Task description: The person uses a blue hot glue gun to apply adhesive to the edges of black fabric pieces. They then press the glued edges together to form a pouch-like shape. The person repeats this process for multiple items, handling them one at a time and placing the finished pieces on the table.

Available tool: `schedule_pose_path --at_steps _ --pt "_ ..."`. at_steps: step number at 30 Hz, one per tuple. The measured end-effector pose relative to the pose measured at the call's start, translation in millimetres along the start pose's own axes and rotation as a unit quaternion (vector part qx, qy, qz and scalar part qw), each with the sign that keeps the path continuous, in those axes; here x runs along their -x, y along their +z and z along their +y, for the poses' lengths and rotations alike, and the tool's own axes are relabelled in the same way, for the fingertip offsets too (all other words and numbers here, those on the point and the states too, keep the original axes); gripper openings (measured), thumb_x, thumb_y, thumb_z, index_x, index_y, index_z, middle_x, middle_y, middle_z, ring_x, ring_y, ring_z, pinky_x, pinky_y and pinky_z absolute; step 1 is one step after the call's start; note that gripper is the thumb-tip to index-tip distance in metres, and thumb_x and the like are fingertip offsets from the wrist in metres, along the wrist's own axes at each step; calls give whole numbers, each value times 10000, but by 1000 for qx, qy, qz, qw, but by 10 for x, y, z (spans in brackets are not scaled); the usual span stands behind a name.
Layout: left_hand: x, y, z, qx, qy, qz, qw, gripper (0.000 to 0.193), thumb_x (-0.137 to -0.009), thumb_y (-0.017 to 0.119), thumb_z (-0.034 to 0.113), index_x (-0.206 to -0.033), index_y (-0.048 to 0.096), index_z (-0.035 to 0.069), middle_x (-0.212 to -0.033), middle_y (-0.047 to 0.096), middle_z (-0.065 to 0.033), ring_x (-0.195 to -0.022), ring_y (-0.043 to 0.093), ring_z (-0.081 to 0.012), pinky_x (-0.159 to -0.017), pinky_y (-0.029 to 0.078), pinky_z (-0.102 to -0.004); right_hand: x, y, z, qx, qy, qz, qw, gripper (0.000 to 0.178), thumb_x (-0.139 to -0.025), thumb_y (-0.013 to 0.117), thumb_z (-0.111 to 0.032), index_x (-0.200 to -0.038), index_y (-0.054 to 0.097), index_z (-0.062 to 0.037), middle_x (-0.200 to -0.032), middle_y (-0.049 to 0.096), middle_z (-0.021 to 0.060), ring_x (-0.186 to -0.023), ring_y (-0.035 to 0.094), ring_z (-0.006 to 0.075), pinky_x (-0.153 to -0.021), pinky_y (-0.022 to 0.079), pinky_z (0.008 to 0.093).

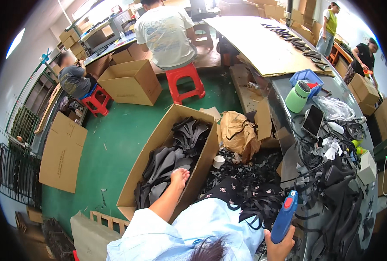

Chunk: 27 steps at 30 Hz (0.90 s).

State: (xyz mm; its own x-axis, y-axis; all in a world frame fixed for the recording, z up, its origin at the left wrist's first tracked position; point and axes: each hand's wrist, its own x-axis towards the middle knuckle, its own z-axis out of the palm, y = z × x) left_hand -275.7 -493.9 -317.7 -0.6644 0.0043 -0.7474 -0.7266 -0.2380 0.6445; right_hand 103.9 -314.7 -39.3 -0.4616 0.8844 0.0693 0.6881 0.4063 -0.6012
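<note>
Carefully, in head view, guide left hand point(180, 176), half-curled, over dark pieces point(162, 163) inside carton point(202, 168); cannot tell whether touching. Keep right hand point(280, 247) wrapped around blue tool point(283, 221), clear of clothing point(206, 213). Mind black strips point(255, 212) beside tool, paper bag point(238, 134) beyond carton, cluttered worktop point(281, 87) at right.

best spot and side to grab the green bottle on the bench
Likely the green bottle by its rounded body, below the lid, coming from the picture's lower left: a blue basket sits right behind it and a clear plastic bag lies to its right, while the bench-edge side looks freer.
</note>
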Motion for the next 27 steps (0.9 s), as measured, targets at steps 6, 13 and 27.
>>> schedule_pose_path --at_steps 6,13,27 --pt "850 1124 -179 -169 94 -227 954 133 -885 558 189 -961 542 82 -827 626 -71 -688 607 -133 -579 521 -257 -33 66 69 -31 -9 26 999 568 -590 833 -338 -942 511 -30 -694 601 135 -627 625 320 -576 478 395" --pt "2575 2653 -370 -238 204 -535 784 146 -910 558 187 -984 557 60 -833 625 -42 -695 582 -96 -613 451 -208 4 -49 225 -63 -55 98 992 528 -658 786 -331 -1005 526 -31 -663 621 121 -588 629 285 -548 500 356" --pt "4095 4359 -2194 -518 541 -523 407 448 -807 599 260 -1172 515 13 -1134 572 -214 -1088 531 -353 -928 412 -426 343 -117 729 -142 100 198 965 535 -729 733 -413 -973 525 15 -698 634 175 -614 652 325 -557 522 374"
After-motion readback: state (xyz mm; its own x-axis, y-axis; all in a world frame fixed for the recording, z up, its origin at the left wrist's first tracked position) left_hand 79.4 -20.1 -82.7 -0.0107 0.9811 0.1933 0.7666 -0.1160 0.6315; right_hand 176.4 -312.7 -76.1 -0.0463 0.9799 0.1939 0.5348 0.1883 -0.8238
